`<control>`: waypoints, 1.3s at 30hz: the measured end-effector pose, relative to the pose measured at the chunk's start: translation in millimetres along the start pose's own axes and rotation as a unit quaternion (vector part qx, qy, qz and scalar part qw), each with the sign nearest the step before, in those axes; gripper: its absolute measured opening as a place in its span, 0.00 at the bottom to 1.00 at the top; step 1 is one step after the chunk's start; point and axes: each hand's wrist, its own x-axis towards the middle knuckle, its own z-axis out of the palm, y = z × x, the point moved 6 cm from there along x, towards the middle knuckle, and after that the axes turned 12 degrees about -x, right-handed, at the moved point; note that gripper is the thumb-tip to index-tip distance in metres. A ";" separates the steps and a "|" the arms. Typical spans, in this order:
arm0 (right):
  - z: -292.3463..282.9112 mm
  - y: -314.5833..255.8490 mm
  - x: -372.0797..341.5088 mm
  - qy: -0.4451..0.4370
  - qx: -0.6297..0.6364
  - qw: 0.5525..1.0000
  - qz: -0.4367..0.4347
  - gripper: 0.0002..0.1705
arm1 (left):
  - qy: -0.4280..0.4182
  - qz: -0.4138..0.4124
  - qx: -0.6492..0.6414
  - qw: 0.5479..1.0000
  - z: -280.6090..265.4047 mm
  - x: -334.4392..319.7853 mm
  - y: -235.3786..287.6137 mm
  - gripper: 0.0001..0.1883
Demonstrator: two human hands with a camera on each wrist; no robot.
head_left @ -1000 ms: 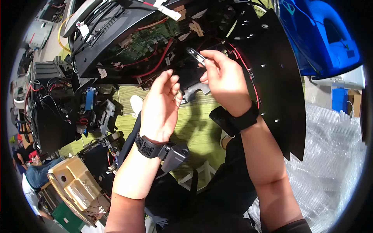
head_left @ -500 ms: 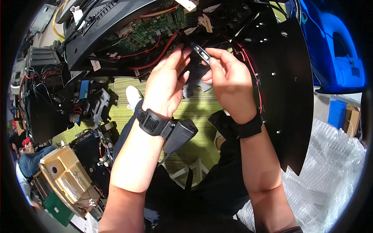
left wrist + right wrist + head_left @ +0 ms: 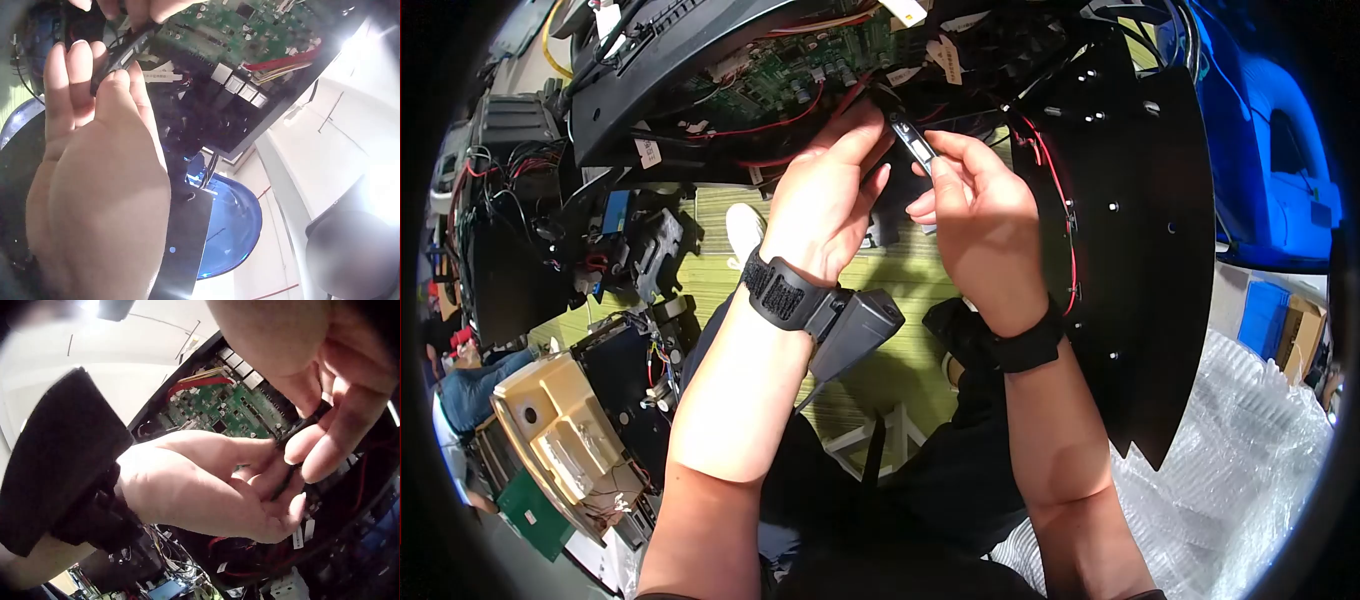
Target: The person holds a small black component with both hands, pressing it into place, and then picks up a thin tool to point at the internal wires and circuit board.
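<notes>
A slim black piece (image 3: 914, 143), with a silvery strip set into its face, slants between the two hands. My right hand (image 3: 992, 240) pinches its near end between thumb and fingers. The fingertips of my left hand (image 3: 825, 200) close round its far end, partly hidden; in the head view the left thumb stands apart. The left wrist view has the right hand (image 3: 103, 181) large in front and left fingers (image 3: 165, 7) at the top. Behind lies a green circuit board (image 3: 228, 412) inside a black housing (image 3: 615, 105), with red wires running below it.
A curved black panel (image 3: 1140, 270) with a red wire stands to the right. Beyond it are a blue machine (image 3: 1265, 170) and bubble wrap (image 3: 1190, 440). On the left are opened black units with cables (image 3: 510, 250) and a beige casing (image 3: 565, 425).
My left hand has risen to the piece's far end, where its fingertips now meet it. The right hand keeps its pinch. The head view has shifted slightly.
</notes>
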 end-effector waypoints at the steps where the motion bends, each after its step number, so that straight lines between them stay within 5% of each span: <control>1: 0.1 1.0 0.6 0.000 0.004 1.000 0.002 0.17 | -0.005 0.002 0.003 1.000 1.8 0.8 0.6 0.15; 9: 0.4 2.2 2.5 -0.006 0.006 1.000 0.013 0.17 | 0.038 0.000 0.018 0.999 -0.6 6.7 7.0 0.10; 24: 2.7 -0.1 -1.8 0.025 -0.032 0.998 0.040 0.17 | -0.019 -0.008 -0.019 1.000 2.4 16.1 6.0 0.11; 29: 2.3 -4.6 -3.5 0.053 -0.129 0.989 -0.049 0.15 | -0.014 -0.007 -0.019 1.000 6.7 11.1 6.5 0.11; 39: 3.9 -5.3 -5.3 0.041 -0.129 0.989 -0.064 0.15 | -0.023 -0.007 -0.072 0.997 6.3 12.4 4.1 0.10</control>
